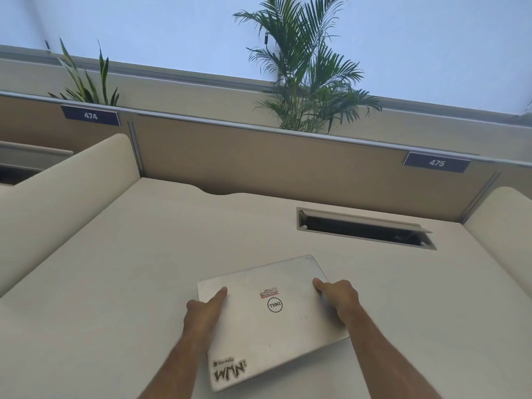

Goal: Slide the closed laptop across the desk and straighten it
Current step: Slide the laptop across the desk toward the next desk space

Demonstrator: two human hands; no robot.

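Observation:
A closed silver laptop (267, 321) with a round logo and stickers lies flat on the pale desk (144, 269), turned askew so its far edge rises to the right. My left hand (204, 312) grips its left edge, thumb resting on the lid. My right hand (338, 298) holds the right edge, thumb on the lid, fingers hidden below the side.
An open cable hatch (365, 228) is set into the desk at the far right of the laptop. A tan partition (273, 165) with number plates 474 and 475 closes the back. Cream side dividers (66, 197) flank the desk. Plants (305, 70) stand behind the partition.

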